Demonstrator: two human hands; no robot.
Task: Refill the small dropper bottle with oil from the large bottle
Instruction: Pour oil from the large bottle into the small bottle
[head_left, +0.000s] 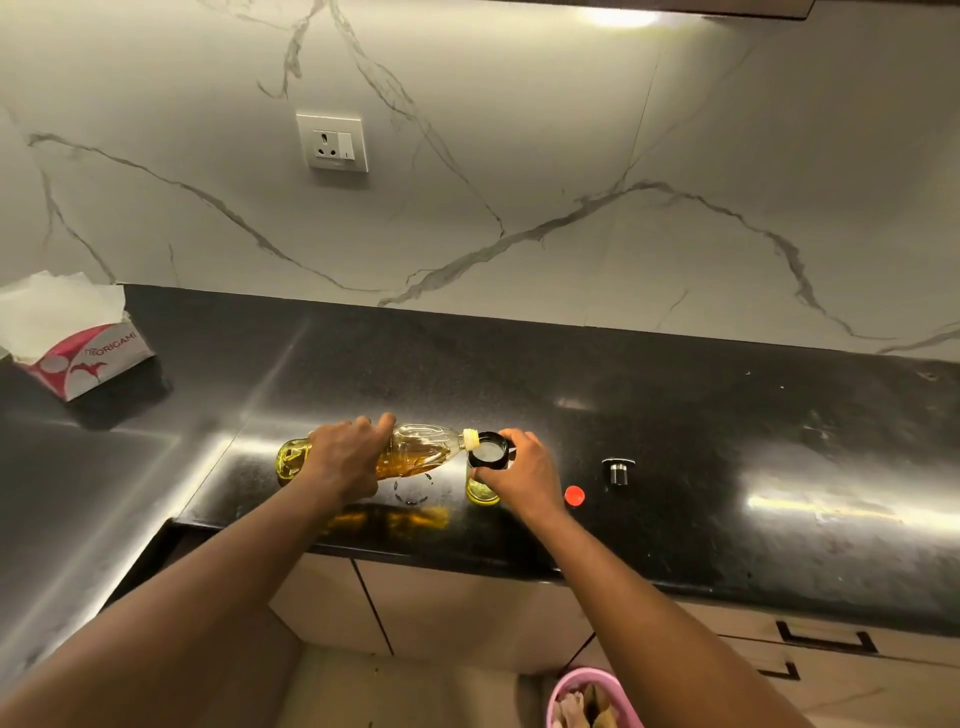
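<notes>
- Head view: near the front edge of the black tabletop (727, 441), both bare arms reach in from 6 o'clock.
- The left hand (345, 457) is wrapped over the body of the large bottle (415, 451), with fingers curled across the top and thumb underneath.
- That large bottle is tipped almost flat, base toward 9 o'clock and neck toward 3 o'clock. Amber oil pools along its lower side.
- Its pale mouth sits right at the black rim (488, 451) that tops the small dropper bottle (483, 491). Whether this rim is a funnel or the bottle's own neck cannot be told.
- The small dropper bottle stands upright on the tabletop at 3 o'clock of the large one, with yellow oil showing low in its glass.
- The right hand (519, 473) clasps the small bottle from the 3 o'clock side, fingers curled around its upper part.
- A red cap (574, 495) lies on the tabletop at 3 o'clock of that hand, just beside it.
- A black-and-silver cap (618, 470) stands farther along, toward 2 o'clock of the red one.
- A tissue box (78, 353) sits far off at 10 o'clock.
- A wall socket (332, 141) is on the marble wall at 11 o'clock.
- A pink basket (587, 696) peeks in on the floor at 6 o'clock.
</notes>
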